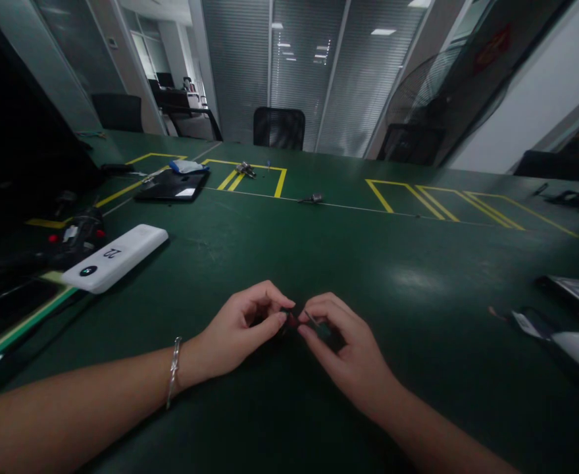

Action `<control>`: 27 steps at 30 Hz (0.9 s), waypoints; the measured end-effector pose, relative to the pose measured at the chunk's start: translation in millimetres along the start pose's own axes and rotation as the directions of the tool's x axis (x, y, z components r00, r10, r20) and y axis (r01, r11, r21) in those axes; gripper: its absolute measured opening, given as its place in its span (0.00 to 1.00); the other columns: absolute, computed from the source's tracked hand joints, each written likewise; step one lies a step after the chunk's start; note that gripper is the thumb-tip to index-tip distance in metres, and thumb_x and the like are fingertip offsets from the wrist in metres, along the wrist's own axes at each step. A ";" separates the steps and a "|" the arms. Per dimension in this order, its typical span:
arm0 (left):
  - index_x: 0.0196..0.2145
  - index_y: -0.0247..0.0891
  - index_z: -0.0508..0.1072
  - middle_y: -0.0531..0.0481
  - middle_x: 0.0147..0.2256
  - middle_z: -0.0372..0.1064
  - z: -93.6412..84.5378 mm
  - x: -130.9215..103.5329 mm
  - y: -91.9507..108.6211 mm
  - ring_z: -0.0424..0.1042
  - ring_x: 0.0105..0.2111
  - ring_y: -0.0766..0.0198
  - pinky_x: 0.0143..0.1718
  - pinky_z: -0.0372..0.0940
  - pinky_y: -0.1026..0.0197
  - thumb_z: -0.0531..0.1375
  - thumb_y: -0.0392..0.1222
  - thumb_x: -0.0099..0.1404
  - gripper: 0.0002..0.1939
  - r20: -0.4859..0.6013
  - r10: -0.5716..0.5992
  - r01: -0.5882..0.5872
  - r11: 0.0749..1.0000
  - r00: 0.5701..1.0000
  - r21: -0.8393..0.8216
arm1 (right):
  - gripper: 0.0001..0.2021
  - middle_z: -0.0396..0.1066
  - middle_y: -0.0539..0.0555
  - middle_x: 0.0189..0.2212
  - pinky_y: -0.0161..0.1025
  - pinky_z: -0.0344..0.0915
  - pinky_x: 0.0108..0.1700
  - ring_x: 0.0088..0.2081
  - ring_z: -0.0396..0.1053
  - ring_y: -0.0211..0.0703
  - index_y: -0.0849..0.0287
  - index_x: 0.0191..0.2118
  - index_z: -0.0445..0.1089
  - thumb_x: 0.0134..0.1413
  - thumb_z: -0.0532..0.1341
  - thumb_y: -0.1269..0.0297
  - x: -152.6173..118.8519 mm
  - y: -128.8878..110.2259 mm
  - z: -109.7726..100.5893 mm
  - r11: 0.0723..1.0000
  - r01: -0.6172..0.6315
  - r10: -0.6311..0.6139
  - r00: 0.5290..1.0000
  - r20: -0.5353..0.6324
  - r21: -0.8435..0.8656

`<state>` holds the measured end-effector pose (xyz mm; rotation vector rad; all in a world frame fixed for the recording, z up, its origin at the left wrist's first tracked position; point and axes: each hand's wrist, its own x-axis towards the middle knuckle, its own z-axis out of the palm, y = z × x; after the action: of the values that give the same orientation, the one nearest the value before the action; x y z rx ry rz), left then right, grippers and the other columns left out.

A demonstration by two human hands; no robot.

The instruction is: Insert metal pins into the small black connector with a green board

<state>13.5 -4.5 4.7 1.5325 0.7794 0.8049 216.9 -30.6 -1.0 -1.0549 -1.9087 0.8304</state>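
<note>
- Two bare hands are at work in front of me, left hand [237, 332] and right hand [351, 349], low over one dark green counter [289, 243].
- One silvery bracelet [173, 372] circles the left wrist.
- Between the fingertips I count one small dark piece [293, 321]; whether it is really two pieces together, I cannot tell.
- One white slab [122, 257] marked "22" lies to the left, with a round dark spot near its closer end.
- Farther back lie one flat black device [171, 186] with a white label, one blue-and-white packet [188, 166] touching it, one cluster of metal parts [245, 170] and one dark grey part [315, 197].
- Four chairs [279, 128] stand beyond the counter's far edge.
- The small dark piece looks reddish, tiny and blurred, largely covered by fingers.
- It sits at the near middle, just above the counter.
- Each grip is nearly closed, thumb towards forefinger, pinching at the piece from its own side.
</note>
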 end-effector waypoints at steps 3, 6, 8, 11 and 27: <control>0.43 0.34 0.68 0.48 0.36 0.68 -0.7 0.6 1.2 0.68 0.34 0.63 0.35 0.62 0.60 0.56 0.38 0.67 0.08 0.014 -0.010 0.010 1.000 1.000 -0.014 | 0.05 0.66 0.53 0.38 0.37 0.64 0.41 0.40 0.66 0.42 0.57 0.39 0.68 0.58 0.59 0.73 -0.1 -2.1 -0.4 0.999 0.015 -0.016 1.000 0.018 0.046; 0.44 0.35 0.69 0.48 0.38 0.67 -1.6 1.4 3.4 0.67 0.36 0.62 0.36 0.62 0.60 0.56 0.40 0.67 0.09 0.025 -0.005 0.005 1.000 1.000 -0.007 | 0.06 0.66 0.53 0.38 0.39 0.64 0.42 0.41 0.67 0.43 0.57 0.40 0.68 0.56 0.61 0.71 -0.1 -6.1 -1.0 0.995 0.049 -0.052 0.998 0.040 0.085; 0.44 0.36 0.69 0.49 0.37 0.67 -1.9 1.5 4.6 0.67 0.35 0.62 0.36 0.62 0.60 0.56 0.41 0.68 0.09 0.033 -0.013 0.013 1.000 0.999 -0.006 | 0.05 0.67 0.53 0.37 0.38 0.64 0.41 0.40 0.67 0.43 0.57 0.40 0.68 0.56 0.61 0.70 -0.1 -8.9 -1.5 0.995 0.055 -0.059 0.998 0.036 0.087; 0.45 0.37 0.68 0.52 0.33 0.66 -1.5 1.3 4.8 0.66 0.33 0.63 0.35 0.61 0.60 0.56 0.43 0.68 0.10 0.019 -0.007 0.007 1.000 1.000 0.001 | 0.03 0.67 0.52 0.33 0.37 0.63 0.38 0.35 0.67 0.41 0.58 0.38 0.69 0.59 0.58 0.68 -0.3 -12.0 -2.4 0.998 0.040 -0.043 0.998 0.049 0.056; 0.48 0.39 0.66 0.56 0.32 0.60 0.6 -7.6 2.9 0.62 0.32 0.65 0.36 0.60 0.62 0.63 0.36 0.61 0.17 -0.033 0.052 -0.049 0.996 0.998 0.076 | 0.19 0.62 0.48 0.22 0.33 0.58 0.29 0.25 0.63 0.37 0.60 0.25 0.66 0.66 0.50 0.59 2.7 -14.6 -3.3 0.960 0.082 -0.087 0.996 -0.008 -0.268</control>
<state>10.0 -11.5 7.1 1.6149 0.8069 0.8495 213.5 -34.1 13.4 -1.1261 -2.0746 0.5214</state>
